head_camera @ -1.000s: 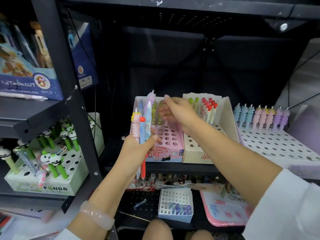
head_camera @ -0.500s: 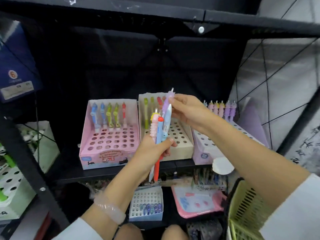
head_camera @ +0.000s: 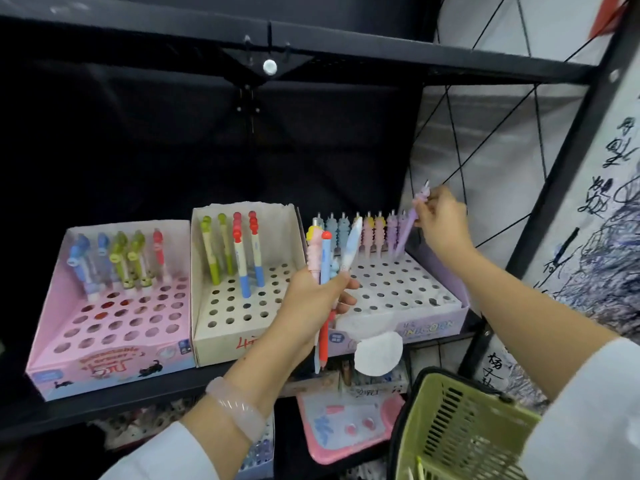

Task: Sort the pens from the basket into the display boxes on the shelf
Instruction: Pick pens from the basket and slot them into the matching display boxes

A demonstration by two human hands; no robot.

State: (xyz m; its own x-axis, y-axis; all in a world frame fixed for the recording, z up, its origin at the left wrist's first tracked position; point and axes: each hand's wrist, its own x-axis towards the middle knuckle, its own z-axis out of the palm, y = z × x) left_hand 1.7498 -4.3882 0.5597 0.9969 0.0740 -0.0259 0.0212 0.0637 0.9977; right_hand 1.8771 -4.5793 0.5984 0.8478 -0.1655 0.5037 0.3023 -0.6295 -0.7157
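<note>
A black metal shelf frame (head_camera: 346, 46) crosses the top, from nine to two o'clock, with a round white bolt head (head_camera: 269, 67) at twelve. Behind it hangs a dark backing panel (head_camera: 173, 140), unlit. At two o'clock thin black wires (head_camera: 460, 161) cross a grey sheet. At three o'clock stands a pale wall (head_camera: 609, 202) covered in black scribbles and handwritten characters.

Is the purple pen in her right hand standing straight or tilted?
Tilted: the purple pen leans in the right hand, tip at the unicorn box's back row.
</note>
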